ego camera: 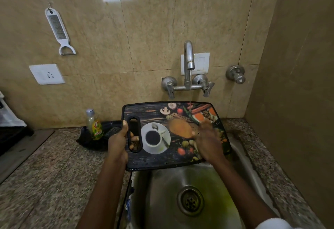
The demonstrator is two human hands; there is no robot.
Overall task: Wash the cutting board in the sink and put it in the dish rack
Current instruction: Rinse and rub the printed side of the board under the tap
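Head view. Shows the cutting board [173, 134] held nearly level over the far part of the sink [216, 183], printed face up, below the tap [188, 57]. Seems to catch a thin stream at its far edge. Cannot tell whether its near-left corner rests on the sink rim.

Grips the left end with the left hand [117, 142]: fingers [134, 139] curled up through the handle slot, thumb pressed on the rim beside it. Lays the right hand [207, 138] on the right part of the printed face, blurred. Looks to have fingers stretched flat against the board, pinching nothing; cannot tell whether spread or together.

Judged as mid-wash, rubbing the face under water. Rack step not yet reached; no dish rack made out for certain.

On the bench [54, 174] to the left: a green soap bottle [94, 124] just in front of a dark tray [108, 129]. On the far wall: a white grater [57, 29] and a socket [47, 74].

Risks, as judgement:
- Depends largely on one wet grip at one end, so could twist or drop into the basin if the rubbing palm bears down too far right.
- Could lose the slot hold if soapy.
- Could shed water off a tilted face onto the bench.
- Could knock the far edge against the tap handles [169, 86], close behind, when lifting out.
- Could leave the underside unwashed unless turned over.
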